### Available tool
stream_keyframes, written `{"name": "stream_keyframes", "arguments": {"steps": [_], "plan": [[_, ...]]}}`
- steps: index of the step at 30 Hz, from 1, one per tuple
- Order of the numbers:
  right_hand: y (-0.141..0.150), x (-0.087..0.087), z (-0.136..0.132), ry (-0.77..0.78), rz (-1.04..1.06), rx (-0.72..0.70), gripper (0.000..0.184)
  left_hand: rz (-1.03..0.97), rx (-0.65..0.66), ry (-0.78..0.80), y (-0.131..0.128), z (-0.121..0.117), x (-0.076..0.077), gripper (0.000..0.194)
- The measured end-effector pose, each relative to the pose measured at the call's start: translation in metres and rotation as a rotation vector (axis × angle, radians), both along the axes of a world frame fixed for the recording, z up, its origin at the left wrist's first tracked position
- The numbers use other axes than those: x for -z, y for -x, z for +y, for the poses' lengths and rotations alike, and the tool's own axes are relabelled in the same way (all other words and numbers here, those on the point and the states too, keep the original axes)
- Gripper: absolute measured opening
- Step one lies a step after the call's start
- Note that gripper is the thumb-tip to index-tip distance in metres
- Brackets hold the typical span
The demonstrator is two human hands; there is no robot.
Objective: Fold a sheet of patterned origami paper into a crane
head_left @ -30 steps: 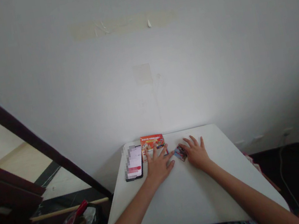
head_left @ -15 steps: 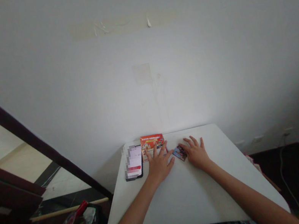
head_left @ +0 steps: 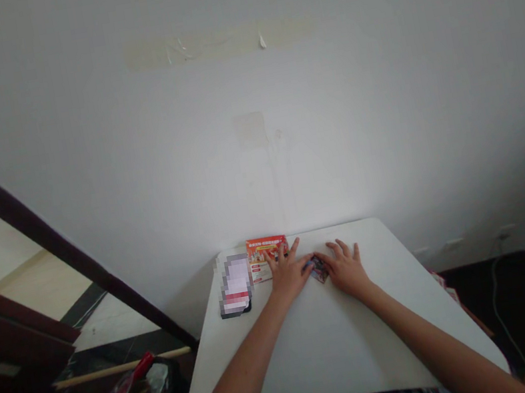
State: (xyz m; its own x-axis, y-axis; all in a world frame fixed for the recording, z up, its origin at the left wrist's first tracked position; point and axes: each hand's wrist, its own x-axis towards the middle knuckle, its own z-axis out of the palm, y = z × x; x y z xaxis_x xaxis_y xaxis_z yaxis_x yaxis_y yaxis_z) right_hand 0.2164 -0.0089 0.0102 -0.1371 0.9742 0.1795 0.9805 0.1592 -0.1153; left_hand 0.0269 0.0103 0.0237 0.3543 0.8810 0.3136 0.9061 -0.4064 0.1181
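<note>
Left hand (head_left: 287,277) has shifted right to the card (head_left: 320,272), far-middle of bench (head_left: 333,353); right hand (head_left: 347,269) unmoved. Both touch it, can't tell if clamped. Far edge near, open room nearside and right.

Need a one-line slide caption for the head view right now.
Left hand and right hand at a small printed card on a white table, phone and red-and-white leaflet nearby.
</note>
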Motion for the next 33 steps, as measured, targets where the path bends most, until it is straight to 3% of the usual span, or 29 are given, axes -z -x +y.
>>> {"name": "stream_keyframes", "arguments": {"steps": [10, 22, 29, 33], "plan": [[-0.016, -0.013, -0.010, -0.123, -0.001, -0.004, 0.028, -0.019, -0.030, -0.009, 0.000, -0.004, -0.005, 0.037], [-0.035, -0.003, -0.028, -0.158, 0.000, -0.017, 0.027, -0.040, -0.026, -0.003, 0.002, -0.002, -0.002, 0.037], [-0.022, -0.008, -0.012, -0.195, 0.072, -0.022, 0.032, -0.031, -0.051, -0.006, -0.001, -0.004, 0.000, 0.036], [-0.011, -0.004, 0.003, -0.124, 0.043, -0.039, 0.036, -0.028, -0.056, -0.006, -0.001, -0.005, 0.000, 0.037]]}}
